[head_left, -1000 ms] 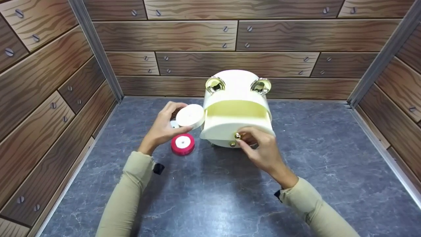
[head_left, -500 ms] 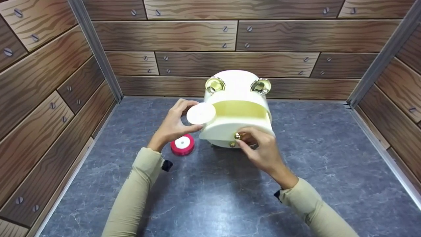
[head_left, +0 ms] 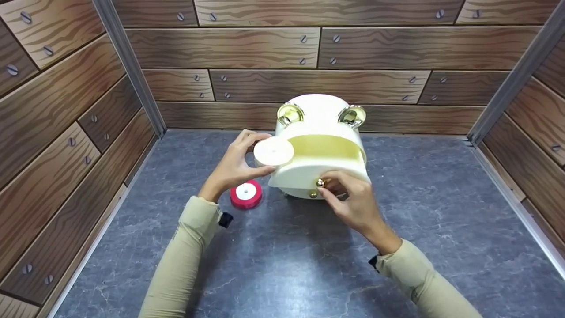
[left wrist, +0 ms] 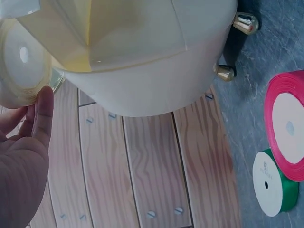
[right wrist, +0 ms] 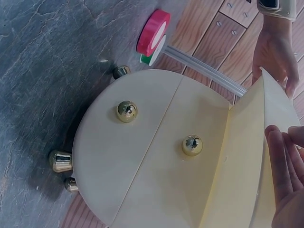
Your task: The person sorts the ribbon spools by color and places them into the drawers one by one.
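Note:
In the head view, my left hand (head_left: 231,165) grips a white ribbon spool (head_left: 273,151) by its rim, thumb in front and fingers behind. The spool is held over the left side of the pulled-out top drawer (head_left: 318,174) of a cream, round-bodied mini cabinet (head_left: 320,110). My right hand (head_left: 353,198) pinches the gold knob (head_left: 320,183) on that drawer's front. The left wrist view has the spool (left wrist: 23,66) beside the drawer's edge. Two lower drawers with gold knobs (right wrist: 192,146) are closed in the right wrist view.
A pink ribbon spool (head_left: 246,194) lies left of the cabinet. Beside it is a green ribbon spool (left wrist: 268,185), out of sight in the head view. Gold round ornaments (head_left: 352,116) stick up from the cabinet top. Wood-patterned walls (head_left: 282,48) enclose the grey marbled surface (head_left: 282,269).
My left hand has carried the white ribbon spool to the right and slightly up, from beside the drawer to over its left side. The right hand has stayed on the knob.

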Tool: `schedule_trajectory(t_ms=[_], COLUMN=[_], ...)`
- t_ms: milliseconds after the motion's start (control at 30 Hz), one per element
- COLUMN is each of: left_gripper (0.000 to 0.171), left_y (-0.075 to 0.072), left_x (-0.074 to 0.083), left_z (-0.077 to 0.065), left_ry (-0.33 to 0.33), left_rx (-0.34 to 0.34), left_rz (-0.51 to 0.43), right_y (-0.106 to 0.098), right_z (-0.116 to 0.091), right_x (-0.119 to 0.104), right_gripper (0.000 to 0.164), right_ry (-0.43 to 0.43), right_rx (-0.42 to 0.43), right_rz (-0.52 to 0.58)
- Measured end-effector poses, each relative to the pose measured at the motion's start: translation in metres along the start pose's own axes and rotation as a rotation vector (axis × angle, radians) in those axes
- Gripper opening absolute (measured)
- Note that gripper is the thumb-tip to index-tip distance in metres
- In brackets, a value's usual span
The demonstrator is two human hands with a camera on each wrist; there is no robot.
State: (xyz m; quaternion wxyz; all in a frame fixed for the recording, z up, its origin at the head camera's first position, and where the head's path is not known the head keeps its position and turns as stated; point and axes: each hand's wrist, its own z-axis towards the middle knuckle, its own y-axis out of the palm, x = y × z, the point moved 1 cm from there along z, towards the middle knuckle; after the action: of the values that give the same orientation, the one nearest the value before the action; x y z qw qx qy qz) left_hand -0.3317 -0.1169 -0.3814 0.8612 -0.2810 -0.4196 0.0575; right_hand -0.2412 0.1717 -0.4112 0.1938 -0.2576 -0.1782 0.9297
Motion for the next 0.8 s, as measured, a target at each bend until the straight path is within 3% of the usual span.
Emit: schedule_trajectory(t_ms=[533,800], left_gripper=[0.073,0.071], left_y=[-0.0007,0.0], left_x=[0.005,0.007], left_z=[0.0042,0.0066], left_ry=[0.039,0.082], left_rx=[0.014,-0.005], left_rz=[0.031,0.021], right_y=[-0.0009,-0.0012], right_z=[0.0013,0.0002], right_x=[-0.0018,-0.0011], right_gripper=[0.027,0.03], right_ry=[0.019,-0.015], right_rx=[-0.007,-0.004], right_rz=[0.026,0.001])
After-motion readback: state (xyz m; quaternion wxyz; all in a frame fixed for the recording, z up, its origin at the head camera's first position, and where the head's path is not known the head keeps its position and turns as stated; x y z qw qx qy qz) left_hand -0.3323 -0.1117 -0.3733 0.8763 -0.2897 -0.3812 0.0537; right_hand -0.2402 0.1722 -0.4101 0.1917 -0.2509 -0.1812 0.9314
